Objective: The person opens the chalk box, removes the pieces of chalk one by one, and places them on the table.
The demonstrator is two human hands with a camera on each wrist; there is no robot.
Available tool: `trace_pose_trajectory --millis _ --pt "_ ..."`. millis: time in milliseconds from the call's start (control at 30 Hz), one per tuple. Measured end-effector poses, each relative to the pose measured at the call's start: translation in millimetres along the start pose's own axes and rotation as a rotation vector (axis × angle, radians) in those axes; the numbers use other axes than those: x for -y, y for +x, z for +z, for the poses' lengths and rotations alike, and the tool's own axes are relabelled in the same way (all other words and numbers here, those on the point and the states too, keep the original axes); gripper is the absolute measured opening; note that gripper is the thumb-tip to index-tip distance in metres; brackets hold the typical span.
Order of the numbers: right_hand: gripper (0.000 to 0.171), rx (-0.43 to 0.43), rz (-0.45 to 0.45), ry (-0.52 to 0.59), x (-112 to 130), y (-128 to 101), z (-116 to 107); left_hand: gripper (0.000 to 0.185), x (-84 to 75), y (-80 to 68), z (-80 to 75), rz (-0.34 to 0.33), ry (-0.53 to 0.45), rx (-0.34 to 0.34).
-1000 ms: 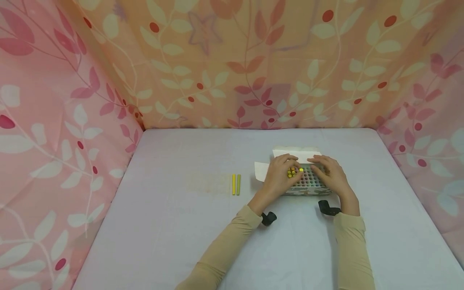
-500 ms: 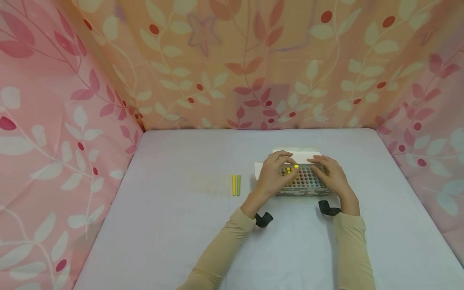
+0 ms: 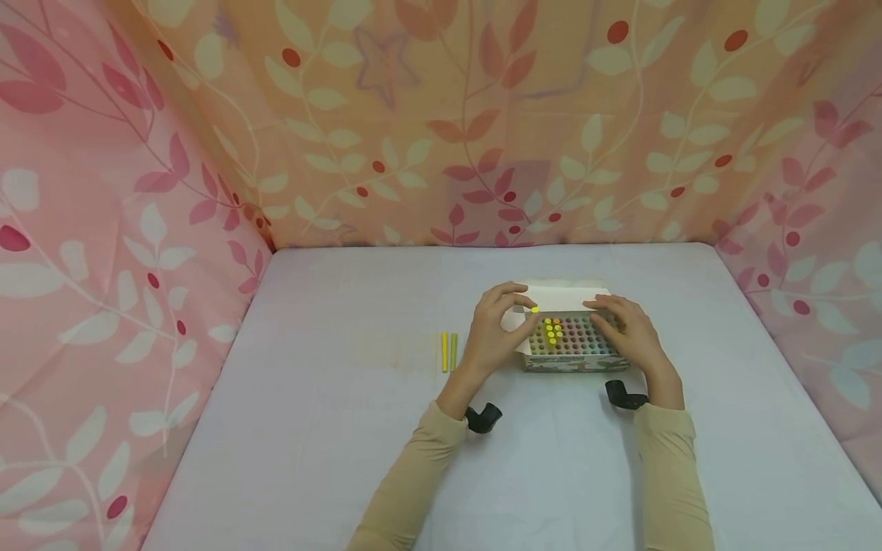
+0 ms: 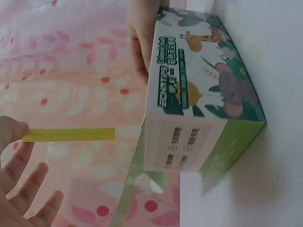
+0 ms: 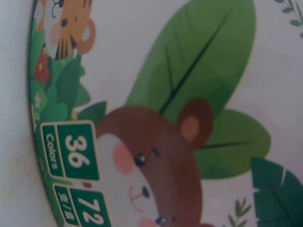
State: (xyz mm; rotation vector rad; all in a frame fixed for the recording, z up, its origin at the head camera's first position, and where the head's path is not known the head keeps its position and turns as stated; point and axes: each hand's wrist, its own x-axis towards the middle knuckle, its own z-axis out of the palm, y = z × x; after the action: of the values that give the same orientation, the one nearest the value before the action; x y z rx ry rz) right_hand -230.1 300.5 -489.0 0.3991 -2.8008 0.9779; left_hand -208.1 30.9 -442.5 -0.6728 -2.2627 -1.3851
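My left hand (image 3: 492,329) pinches a yellow chalk stick (image 4: 71,135) between thumb and index finger, the other fingers spread apart. In the left wrist view the stick points at the open top of the chalk box (image 4: 203,71) with a gap between. In the head view its bright end shows just above the box's left back corner. Several yellow chalk sticks (image 3: 551,331) stand raised among the rows in the box. My right hand (image 3: 630,329) rests at the box's right end, fingers loosely bent and thumb apart. The right wrist view shows only the box's printed front (image 5: 151,156).
Two chalk sticks lie on the white tabletop left of the box: a yellow stick (image 3: 444,352) and an olive one (image 3: 453,352), close to the left wrist. The box's white lid flap (image 3: 568,296) stands open behind it. Patterned curtains (image 3: 386,138) enclose the table.
My left hand has drawn left from over the box's middle to its left end, taking the yellow chalk stick along. The raised sticks now show plainly. The right hand has stayed put.
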Motion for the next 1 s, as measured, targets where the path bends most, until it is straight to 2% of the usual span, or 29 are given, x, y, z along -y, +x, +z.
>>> trace_pose_trajectory --millis 267,633,767,1000 --pt "0.029 0.001 0.002 -0.004 0 0 0 0.011 7.2 -5.0 -19.3 0.004 -0.001 -0.056" --pt "0.031 0.003 0.006 0.004 0 -1 -1 0.009 16.5 -8.0 -49.4 -0.058 0.013 -0.055" --pt "0.03 -0.001 -0.002 0.005 0 -1 0 0.009 19.4 -7.9 -62.6 -0.068 0.02 -0.04" --pt "0.03 0.002 -0.003 0.008 0 0 0 0.009 30.0 -11.0 -82.3 -0.151 0.054 0.023"
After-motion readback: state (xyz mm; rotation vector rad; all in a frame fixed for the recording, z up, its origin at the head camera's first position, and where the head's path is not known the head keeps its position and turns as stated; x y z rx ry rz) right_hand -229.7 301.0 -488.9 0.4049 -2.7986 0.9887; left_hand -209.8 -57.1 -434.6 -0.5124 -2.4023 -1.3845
